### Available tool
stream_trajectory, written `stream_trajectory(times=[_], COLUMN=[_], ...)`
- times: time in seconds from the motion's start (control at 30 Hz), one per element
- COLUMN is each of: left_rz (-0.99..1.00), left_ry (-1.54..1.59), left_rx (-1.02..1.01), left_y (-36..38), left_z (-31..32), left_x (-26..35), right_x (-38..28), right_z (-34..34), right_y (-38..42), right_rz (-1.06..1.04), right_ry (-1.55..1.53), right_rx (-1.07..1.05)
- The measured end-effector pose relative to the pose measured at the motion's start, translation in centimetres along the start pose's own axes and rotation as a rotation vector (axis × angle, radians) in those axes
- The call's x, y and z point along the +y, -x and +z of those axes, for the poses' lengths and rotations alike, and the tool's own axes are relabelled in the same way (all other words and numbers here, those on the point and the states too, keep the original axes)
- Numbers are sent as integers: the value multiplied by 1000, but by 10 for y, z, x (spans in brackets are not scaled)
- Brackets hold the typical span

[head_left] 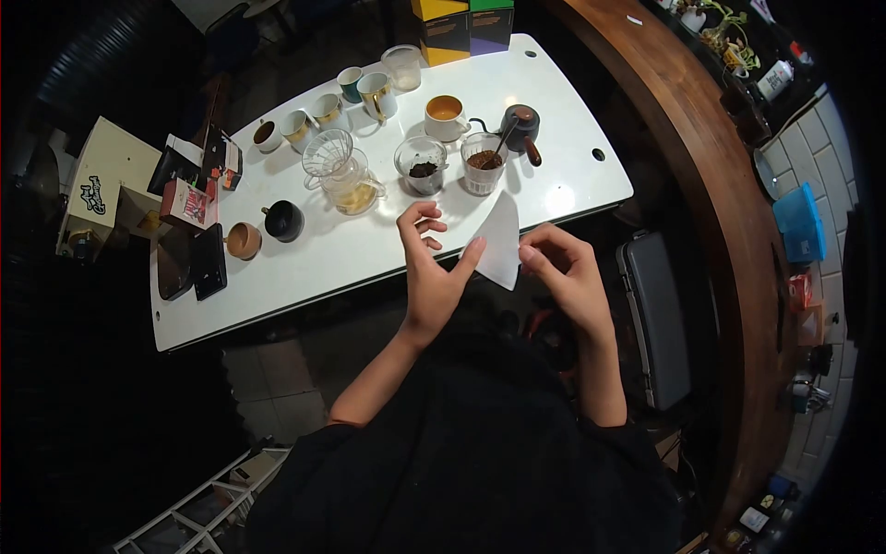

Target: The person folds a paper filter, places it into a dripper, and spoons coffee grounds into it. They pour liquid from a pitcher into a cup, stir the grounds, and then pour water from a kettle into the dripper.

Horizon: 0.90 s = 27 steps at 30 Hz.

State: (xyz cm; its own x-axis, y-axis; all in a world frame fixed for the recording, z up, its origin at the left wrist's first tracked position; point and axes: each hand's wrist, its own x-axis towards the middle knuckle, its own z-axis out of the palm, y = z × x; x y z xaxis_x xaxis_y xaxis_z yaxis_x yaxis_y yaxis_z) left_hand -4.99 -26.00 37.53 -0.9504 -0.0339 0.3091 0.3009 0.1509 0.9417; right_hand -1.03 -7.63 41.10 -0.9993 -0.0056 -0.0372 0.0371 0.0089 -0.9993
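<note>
A white folded paper coffee filter [499, 242] is held over the table's near edge. My right hand [574, 272] pinches its right edge between thumb and fingers. The thumb of my left hand [434, 282] lies against the filter's left side, while the other fingers are bent and apart from the paper. Just beyond my hands stand a glass with dark grounds [424, 172] and a ribbed glass of brown coffee grounds [484, 161] with a spoon handle sticking out. To the left, a clear ribbed dripper [329, 155] sits on a glass server [354, 192] with pale contents.
On the white table [305, 268] are a white cup [446, 118], a dark kettle [521, 126], a black cup [283, 222], a brown cup [244, 241] and several mugs at the back. Boxes [466, 30] stand at the far edge. A grey case [657, 319] is at right.
</note>
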Motion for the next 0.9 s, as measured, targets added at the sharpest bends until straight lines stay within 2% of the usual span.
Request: stream_trajectory(times=[0.03,0.1,0.13,0.2,0.27,0.33,0.37,0.47,0.53,0.57,0.63,0.73,0.8,0.87,0.9], left_rz=[-32,-141,-138,-93,-128,-348,-350,-275,51,49,141,158,157,156,144], left_ry=[110,314,314,327,336,531,531,532,30,29,-139,-162,-154,-146,-184], left_rx=[-98,-332,-326,-441,-434,-444,-445,-351,-279,-273,-232,-198,-167,-139,-107], left_y=[3,7,9,11,14,18,19,21,18,18,18,19,19,19,20], left_z=[-3,-9,-7,-4,2,6,9,15,16,17,18,22,22,21,20], left_x=[3,4,6,9,10,10,10,12,17,18,21,20,18,14,11], right_x=[-1,-4,-5,-9,-4,2,4,11,14,13,10,12,13,17,18], right_z=[1,4,7,10,7,3,0,-5,-6,-5,0,8,9,5,7], right_y=[2,5,5,6,4,3,3,6,9,10,11,8,6,6,5], right_rz=[2,-204,-208,-301,-308,-263,-261,-147,-160,-159,-306,-395,-456,-536,-536], right_ry=[1,251,252,300,286,219,219,114,180,181,402,370,405,667,662], right_rx=[0,66,60,49,31,-2,-1,-12,46,39,114,145,138,54,48])
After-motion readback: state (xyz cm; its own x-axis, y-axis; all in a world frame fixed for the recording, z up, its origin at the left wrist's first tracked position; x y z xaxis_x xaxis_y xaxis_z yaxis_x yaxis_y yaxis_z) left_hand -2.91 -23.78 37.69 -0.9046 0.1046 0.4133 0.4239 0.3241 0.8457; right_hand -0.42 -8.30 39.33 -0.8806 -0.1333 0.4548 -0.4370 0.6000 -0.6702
